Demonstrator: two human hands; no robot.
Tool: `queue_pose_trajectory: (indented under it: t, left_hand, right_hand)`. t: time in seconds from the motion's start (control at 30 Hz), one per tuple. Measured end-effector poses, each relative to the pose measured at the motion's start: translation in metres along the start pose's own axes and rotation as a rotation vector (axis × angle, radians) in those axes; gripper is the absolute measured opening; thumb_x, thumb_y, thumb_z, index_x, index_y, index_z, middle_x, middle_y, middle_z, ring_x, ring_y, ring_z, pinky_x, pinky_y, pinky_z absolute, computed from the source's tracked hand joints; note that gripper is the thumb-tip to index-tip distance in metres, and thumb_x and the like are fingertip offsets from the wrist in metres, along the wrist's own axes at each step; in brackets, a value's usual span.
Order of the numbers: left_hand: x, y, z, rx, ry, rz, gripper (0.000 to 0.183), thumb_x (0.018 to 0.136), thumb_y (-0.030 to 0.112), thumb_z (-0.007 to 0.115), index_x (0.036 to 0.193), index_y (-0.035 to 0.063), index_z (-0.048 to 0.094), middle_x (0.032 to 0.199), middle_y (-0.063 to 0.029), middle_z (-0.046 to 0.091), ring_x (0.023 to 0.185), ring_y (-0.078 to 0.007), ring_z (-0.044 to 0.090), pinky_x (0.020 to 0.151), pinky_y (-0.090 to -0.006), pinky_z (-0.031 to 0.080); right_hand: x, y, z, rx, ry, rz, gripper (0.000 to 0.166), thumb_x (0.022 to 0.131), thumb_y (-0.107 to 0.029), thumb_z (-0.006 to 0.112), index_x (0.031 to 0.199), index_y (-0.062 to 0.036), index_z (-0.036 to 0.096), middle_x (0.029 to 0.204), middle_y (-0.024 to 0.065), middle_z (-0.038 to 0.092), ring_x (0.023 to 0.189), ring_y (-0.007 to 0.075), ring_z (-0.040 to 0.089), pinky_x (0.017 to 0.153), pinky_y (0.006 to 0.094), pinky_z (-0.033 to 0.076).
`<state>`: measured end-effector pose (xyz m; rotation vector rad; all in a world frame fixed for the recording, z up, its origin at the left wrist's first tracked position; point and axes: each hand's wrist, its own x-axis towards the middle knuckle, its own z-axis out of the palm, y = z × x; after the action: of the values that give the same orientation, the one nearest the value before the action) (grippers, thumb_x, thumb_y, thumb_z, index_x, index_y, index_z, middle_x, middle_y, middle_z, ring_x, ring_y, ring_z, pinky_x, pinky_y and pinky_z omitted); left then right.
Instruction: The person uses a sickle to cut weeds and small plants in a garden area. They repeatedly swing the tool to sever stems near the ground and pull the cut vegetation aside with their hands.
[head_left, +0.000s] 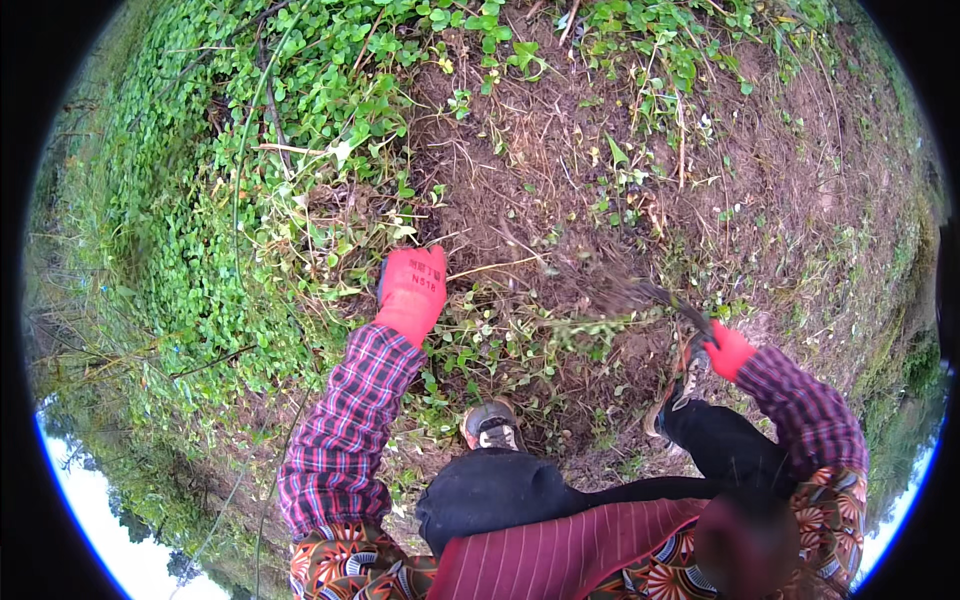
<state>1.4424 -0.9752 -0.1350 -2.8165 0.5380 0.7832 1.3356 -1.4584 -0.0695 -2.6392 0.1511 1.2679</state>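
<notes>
My left hand, in a red work glove that bears writing, is closed at the edge of the low green plants; stems stick out by its fingers, though what lies inside the fist is hidden. To the right, my right hand, also in a red glove, is closed around the dark handle of a tool. The tool's far end is blurred over the soil, so its kind cannot be told. Cut or loose weeds lie between the two hands.
Dense leafy ground cover spreads over the left side. Brown soil with dry stems and roots stretches ahead. My left shoe and right shoe stand just below the hands. A long thin green stem arches at the upper left.
</notes>
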Motion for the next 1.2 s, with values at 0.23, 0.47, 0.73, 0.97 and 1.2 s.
queue_pose_trajectory:
  t: [0.23, 0.47, 0.73, 0.97, 1.2]
  left_hand:
    - [0.004, 0.014, 0.008, -0.006, -0.006, 0.009, 0.015, 0.081, 0.015, 0.048, 0.094, 0.0088, 0.052, 0.082, -0.0079, 0.062, 0.078, -0.0218, 0.061, 0.065, -0.0334, 0.045]
    - [-0.004, -0.002, -0.021, 0.045, -0.041, 0.119, 0.016, 0.08, 0.015, 0.048, 0.095, 0.0095, 0.051, 0.085, -0.0088, 0.061, 0.082, -0.0223, 0.06, 0.068, -0.0338, 0.045]
    - [-0.051, -0.112, 0.016, 0.117, -0.074, 0.02, 0.041, 0.073, 0.026, 0.061, 0.108, 0.0076, 0.049, 0.103, -0.0113, 0.055, 0.098, -0.0253, 0.052, 0.08, -0.038, 0.042]
    - [-0.023, -0.045, -0.073, -0.67, 0.112, 0.063, 0.092, 0.068, 0.046, 0.071, 0.133, -0.0022, 0.027, 0.135, -0.0261, 0.03, 0.127, -0.0366, 0.029, 0.104, -0.0404, 0.027]
    - [-0.022, 0.052, -0.022, -0.133, -0.191, 0.31, 0.118, 0.053, 0.063, 0.069, 0.135, -0.0046, 0.02, 0.137, -0.0294, 0.023, 0.117, -0.0384, 0.041, 0.1, -0.0474, 0.03]
  right_hand:
    - [0.019, -0.094, -0.043, 0.14, 0.171, -0.145, 0.023, 0.086, -0.019, 0.051, 0.101, -0.0023, 0.044, 0.065, 0.0193, 0.055, 0.055, 0.0343, 0.056, 0.051, 0.0428, 0.042]
    - [0.135, -0.25, -0.011, 0.057, -0.056, -0.388, 0.024, 0.087, -0.022, 0.046, 0.096, -0.0004, 0.048, 0.069, 0.0196, 0.057, 0.066, 0.0378, 0.057, 0.061, 0.0461, 0.045]
    - [-0.018, -0.002, -0.03, -0.179, -0.088, 0.11, 0.035, 0.083, -0.018, 0.051, 0.112, -0.0001, 0.042, 0.074, 0.0258, 0.058, 0.072, 0.0414, 0.059, 0.065, 0.0453, 0.046]
    - [0.003, -0.046, 0.005, 0.239, 0.212, -0.071, 0.028, 0.084, -0.017, 0.054, 0.104, 0.0014, 0.046, 0.063, 0.0198, 0.054, 0.057, 0.0321, 0.056, 0.053, 0.0392, 0.043]
    - [0.023, -0.086, -0.007, 0.193, 0.093, -0.235, 0.02, 0.085, -0.016, 0.051, 0.096, -0.0005, 0.043, 0.059, 0.0178, 0.052, 0.051, 0.03, 0.055, 0.05, 0.0402, 0.041]
